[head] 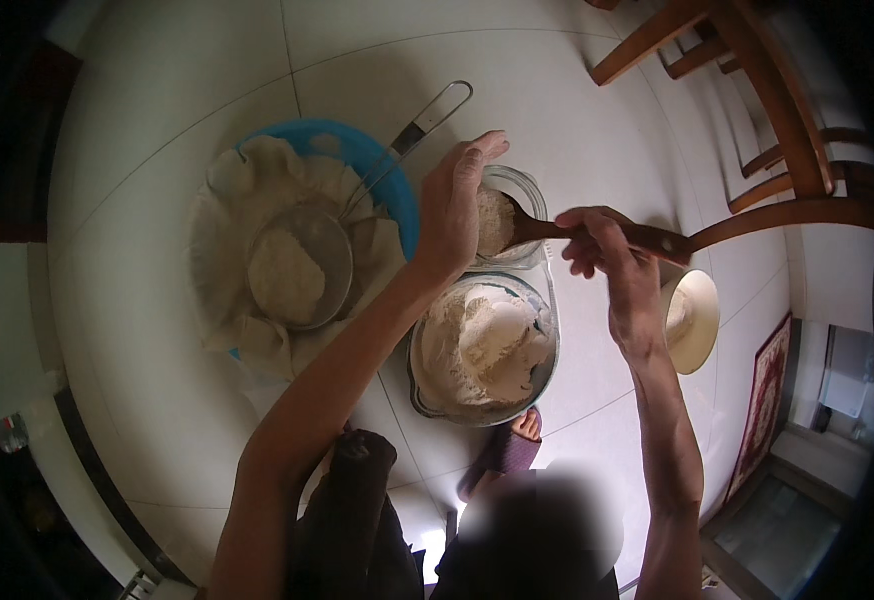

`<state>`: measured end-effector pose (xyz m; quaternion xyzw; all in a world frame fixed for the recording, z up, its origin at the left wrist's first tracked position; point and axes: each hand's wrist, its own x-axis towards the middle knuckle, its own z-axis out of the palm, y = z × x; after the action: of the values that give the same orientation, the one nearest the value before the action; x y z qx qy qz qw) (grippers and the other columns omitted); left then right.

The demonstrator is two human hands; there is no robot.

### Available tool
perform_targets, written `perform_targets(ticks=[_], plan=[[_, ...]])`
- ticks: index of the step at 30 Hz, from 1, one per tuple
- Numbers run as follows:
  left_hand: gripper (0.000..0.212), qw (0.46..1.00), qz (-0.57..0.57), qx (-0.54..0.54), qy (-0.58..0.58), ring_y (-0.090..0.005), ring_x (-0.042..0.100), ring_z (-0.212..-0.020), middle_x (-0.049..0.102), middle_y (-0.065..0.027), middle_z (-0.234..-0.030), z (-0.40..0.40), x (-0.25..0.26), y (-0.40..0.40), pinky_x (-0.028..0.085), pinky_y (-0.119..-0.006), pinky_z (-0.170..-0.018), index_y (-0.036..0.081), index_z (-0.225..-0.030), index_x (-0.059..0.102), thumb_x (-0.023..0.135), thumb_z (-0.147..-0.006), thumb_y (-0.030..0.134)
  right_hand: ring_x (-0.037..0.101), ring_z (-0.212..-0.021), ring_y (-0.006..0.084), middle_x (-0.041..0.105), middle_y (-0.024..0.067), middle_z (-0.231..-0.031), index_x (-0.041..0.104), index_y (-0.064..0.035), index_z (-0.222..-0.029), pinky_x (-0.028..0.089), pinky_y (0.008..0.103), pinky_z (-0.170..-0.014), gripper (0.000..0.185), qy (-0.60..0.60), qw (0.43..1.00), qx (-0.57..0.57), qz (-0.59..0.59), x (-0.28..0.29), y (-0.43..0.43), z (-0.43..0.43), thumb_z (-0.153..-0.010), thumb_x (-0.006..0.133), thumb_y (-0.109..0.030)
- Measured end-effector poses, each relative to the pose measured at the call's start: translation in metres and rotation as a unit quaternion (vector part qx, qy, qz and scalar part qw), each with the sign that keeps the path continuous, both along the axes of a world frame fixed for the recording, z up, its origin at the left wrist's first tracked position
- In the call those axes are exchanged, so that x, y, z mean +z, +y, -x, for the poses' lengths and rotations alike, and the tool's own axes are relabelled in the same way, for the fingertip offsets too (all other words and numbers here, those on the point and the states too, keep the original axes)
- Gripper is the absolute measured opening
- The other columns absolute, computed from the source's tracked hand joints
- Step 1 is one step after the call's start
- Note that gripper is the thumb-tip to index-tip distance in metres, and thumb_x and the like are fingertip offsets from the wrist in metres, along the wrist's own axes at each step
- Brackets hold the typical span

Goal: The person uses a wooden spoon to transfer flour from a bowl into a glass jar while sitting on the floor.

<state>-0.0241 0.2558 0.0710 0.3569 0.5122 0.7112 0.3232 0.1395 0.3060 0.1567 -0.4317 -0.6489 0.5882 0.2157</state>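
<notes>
My right hand [617, 255] grips the handle of a wooden spoon [530, 225], its head against a heap of pale, flour-like powder [494, 221]. Under the spoon is a clear glass container [534, 191]. My left hand [452, 199] is stretched out flat beside it, palm facing the powder, holding nothing; whether it touches the glass I cannot tell. Just nearer to me stands a wide bowl [416, 397] of loose pale powder [482, 341]. Left of my left hand, a fine-mesh sieve [332, 292] with powder in it rests on cloth [219, 217] lining a blue basin [388, 176].
A cream bowl [696, 337] with powder stands right of my right wrist. Wooden chairs [804, 127] occupy the upper right, a patterned red mat [763, 397] the right side. The sieve's handle [429, 124] juts past the basin. My slippered foot [515, 446] is close to the powder bowl.
</notes>
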Motion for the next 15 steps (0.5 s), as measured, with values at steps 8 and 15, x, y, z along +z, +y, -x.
perform_targets(ticks=[8,15], plan=[[0.044,0.999,-0.040,0.033,-0.007,-0.0280,0.058,-0.104,0.062,-0.0208,-0.108,-0.001,-0.010,0.004,0.041,-0.034,-0.093,-0.008,-0.111,0.057,0.030,-0.098,0.025,0.060,-0.076,0.0195,0.057,0.0090,-0.085,0.060,-0.0023,-0.096,0.050,0.0322,-0.070,0.016,-0.082,0.918,0.255,-0.292,-0.013,-0.016,0.014,-0.081,0.064,-0.004],[0.051,0.999,0.002,-0.028,-0.030,-0.0245,0.051,-0.117,0.057,-0.0188,-0.121,-0.001,0.000,-0.002,0.034,-0.036,-0.105,-0.008,-0.121,0.051,0.024,-0.097,0.028,0.057,-0.086,0.0216,0.052,0.0081,-0.092,0.059,-0.0062,-0.091,0.050,0.0341,-0.075,0.024,-0.203,0.766,0.354,-0.497,-0.009,-0.028,-0.002,-0.068,0.065,-0.003]])
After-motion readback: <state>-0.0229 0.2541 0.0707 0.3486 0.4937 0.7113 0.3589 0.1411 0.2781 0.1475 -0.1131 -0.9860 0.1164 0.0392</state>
